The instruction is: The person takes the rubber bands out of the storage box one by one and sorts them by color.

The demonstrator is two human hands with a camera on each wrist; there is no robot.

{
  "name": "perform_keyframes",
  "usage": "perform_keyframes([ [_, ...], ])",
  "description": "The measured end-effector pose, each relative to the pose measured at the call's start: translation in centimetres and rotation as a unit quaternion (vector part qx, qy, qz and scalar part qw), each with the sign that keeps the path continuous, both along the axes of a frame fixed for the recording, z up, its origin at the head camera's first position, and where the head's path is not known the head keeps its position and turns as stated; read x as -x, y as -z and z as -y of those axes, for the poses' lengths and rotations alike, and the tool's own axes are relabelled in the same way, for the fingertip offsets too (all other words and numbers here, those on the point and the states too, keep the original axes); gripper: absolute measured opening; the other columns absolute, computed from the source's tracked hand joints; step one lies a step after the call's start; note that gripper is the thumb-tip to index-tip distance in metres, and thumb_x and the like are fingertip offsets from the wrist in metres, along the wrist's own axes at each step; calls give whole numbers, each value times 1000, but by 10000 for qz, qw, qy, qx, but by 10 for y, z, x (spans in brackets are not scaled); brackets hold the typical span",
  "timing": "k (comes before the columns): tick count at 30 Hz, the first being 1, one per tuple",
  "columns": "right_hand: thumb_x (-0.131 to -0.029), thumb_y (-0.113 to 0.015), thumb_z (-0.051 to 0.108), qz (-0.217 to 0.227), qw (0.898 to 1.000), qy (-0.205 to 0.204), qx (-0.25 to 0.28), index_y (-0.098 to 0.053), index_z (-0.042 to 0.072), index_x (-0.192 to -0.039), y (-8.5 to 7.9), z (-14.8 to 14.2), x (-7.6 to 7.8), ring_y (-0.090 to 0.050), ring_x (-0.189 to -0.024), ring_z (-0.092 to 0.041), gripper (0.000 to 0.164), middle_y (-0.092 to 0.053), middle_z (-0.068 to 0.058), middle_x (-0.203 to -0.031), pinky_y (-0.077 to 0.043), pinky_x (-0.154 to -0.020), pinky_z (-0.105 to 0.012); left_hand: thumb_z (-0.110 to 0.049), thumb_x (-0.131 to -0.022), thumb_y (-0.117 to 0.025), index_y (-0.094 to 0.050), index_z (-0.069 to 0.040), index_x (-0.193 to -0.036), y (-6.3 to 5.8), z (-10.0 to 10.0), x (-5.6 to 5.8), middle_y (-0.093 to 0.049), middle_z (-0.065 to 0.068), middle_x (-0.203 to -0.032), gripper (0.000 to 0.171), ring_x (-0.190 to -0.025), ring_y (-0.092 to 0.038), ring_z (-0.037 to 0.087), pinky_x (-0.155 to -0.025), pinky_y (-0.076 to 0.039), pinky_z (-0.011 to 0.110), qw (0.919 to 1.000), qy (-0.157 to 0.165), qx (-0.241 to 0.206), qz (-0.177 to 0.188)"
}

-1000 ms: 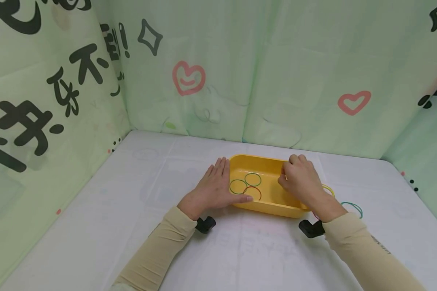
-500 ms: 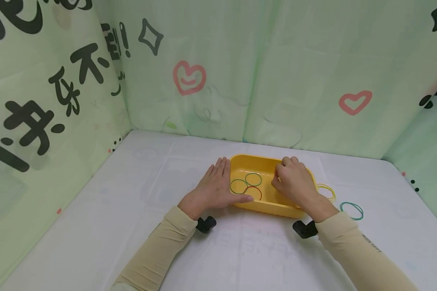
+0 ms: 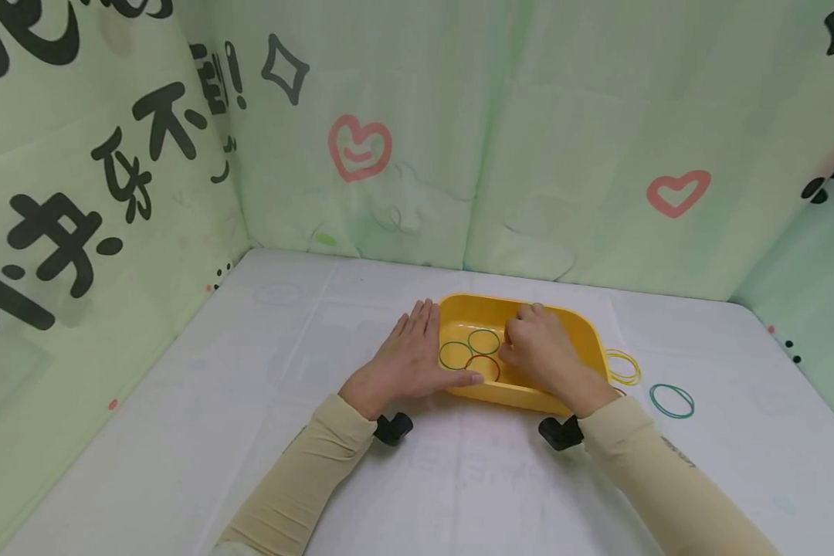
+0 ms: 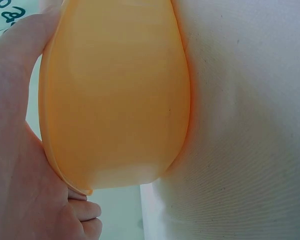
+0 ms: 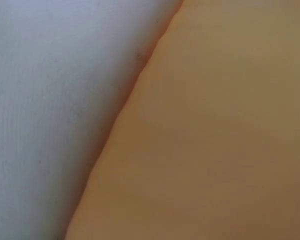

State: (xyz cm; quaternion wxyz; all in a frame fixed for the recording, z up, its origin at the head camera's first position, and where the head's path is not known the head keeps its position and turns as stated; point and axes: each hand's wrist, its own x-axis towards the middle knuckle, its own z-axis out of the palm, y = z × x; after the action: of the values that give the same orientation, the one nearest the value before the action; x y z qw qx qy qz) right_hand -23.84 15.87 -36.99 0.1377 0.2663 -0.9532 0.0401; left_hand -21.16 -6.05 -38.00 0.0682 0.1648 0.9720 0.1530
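Observation:
A yellow plastic tray [image 3: 507,396] sits on the table. My left hand [image 3: 410,359] rests at its left end with straight fingers along the side and the thumb over the near rim; the left wrist view has the tray's outer wall [image 4: 115,100] beside that hand. Inside lie two green rubber bands [image 3: 483,330] and a red rubber band [image 3: 498,367], close together on the left. My right hand [image 3: 538,347] reaches over the tray just right of them, fingers curled downward. Its fingertips are hidden behind the hand, so I cannot tell what they hold.
Right of the tray, yellow rubber bands [image 3: 625,381] and teal rubber bands [image 3: 672,417] lie on the white-covered table [image 3: 389,494]. A bit of red band [image 3: 619,391] peeks out beside the right wrist. Pale green printed curtains [image 3: 528,154] surround the table's back and sides.
My right hand has moved left inside the tray, toward the green and red bands, uncovering the yellow and teal bands on the table. The left hand stays in place.

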Motion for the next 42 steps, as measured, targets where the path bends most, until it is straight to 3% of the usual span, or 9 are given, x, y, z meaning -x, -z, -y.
perform_keyframes([
  [8,-77,-69,5,-11,9998,-150,161,-60,5,-62,9,2,0,-42,-68,-25,18,-49,-6,-67,-38,-62,-35,-88,-77,-46,2,0,-158,-1,-1,0,2,15,-168,130,-156,1,26,-127,-6,43,10000,55,18,9],
  [22,-79,-72,9,1014,9948,69,97,-60,7,-61,10,8,4,-43,-71,-24,21,-50,-5,-68,-34,-66,-32,-89,-77,-46,2,0,-158,0,0,-1,1,15,-168,129,-156,0,26,-127,-6,43,10000,39,2,22],
  [35,-81,-71,11,1200,9926,158,20,-60,9,-60,11,11,6,-43,-72,-23,24,-50,-4,-68,-32,-66,-32,-88,-77,-46,2,0,-158,-1,-1,0,1,15,-168,129,-156,0,26,-127,-7,43,10000,55,-1,25],
  [42,-79,-73,10,1087,9941,51,43,-61,8,-60,10,13,6,-43,-69,-23,22,-50,-4,-66,-33,-64,-30,-89,-77,-46,3,0,-158,-2,0,0,2,15,-168,130,-156,1,26,-127,-6,43,10000,31,22,54],
])
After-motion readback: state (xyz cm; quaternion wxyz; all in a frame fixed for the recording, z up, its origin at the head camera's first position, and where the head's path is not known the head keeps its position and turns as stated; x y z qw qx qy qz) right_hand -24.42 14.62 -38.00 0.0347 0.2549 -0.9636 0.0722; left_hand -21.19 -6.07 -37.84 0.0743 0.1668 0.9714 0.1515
